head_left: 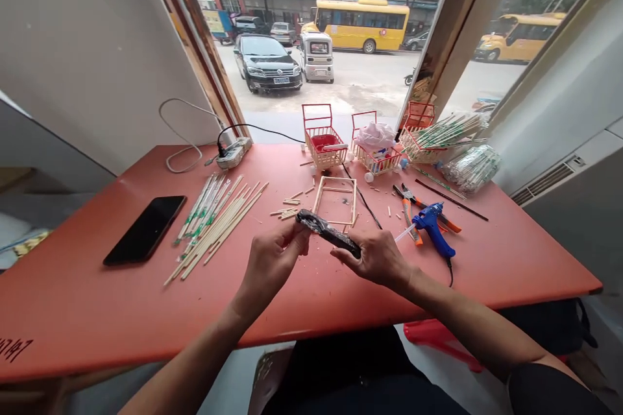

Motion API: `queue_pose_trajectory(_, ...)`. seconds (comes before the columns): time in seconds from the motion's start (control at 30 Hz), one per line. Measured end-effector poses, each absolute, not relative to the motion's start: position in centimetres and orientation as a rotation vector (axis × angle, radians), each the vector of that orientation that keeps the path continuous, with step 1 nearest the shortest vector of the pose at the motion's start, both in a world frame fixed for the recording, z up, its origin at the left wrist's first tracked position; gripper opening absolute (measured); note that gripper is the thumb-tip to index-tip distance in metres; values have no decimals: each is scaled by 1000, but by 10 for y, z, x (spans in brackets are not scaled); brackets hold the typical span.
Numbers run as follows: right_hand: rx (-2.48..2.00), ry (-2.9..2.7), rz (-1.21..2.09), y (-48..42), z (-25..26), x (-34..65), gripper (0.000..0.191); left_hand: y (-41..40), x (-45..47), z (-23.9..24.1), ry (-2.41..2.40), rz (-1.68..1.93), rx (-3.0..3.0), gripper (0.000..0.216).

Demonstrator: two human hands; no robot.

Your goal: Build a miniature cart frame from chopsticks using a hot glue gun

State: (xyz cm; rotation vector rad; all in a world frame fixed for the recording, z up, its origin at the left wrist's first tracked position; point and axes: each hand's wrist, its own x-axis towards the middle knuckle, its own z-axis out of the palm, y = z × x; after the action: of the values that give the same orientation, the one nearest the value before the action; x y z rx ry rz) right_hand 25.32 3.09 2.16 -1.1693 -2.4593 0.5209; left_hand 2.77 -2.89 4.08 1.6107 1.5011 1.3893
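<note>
From my remote feed, black tool is above the tabletop, between both hands — right hand has fingers curled closed round its near end, probably for a firm grip; left hand has thumb and fingers pinched together at the far end, but I can't tell on what. I see wooden frame just beyond, sticks left, glue gun right — presumably kept within reach

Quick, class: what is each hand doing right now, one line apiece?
Left hand: closed in a pinch at one end of the dark tool; exactly what it pinches cannot be told.
Right hand: closed, holding the dark tool's other end.
</note>
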Motion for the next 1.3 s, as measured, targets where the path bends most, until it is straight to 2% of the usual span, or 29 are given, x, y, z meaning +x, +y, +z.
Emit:
queue_pose_trajectory(0.17,-1088,-2474,666,30,25,257,81,-41,37,31,1466,1480,1406,36)
queue_pose_trajectory(0.3,-1055,-2395,1032,34,34,260,90,-45,41,23,1282,1532,1190,32)
queue_pose_trajectory(0.4,-1078,-2314,1287,38,39,263,90,-45,40,17,1139,1556,1006,43)
queue_pose_trajectory(0.47,-1072,-2341,1345,40,41,263,90,-45,40,15,1079,1569,924,48)
queue_pose_trajectory(0.67,-1015,-2556,1224,36,50,261,83,-48,44,20,987,1568,858,48)
queue_pose_trajectory(0.9,-1054,-2593,1079,31,54,261,63,-47,43,20,956,1500,851,44)
queue_pose_trajectory(1.3,-1070,-2561,1026,27,52,259,60,-51,39,25,854,1421,723,43)
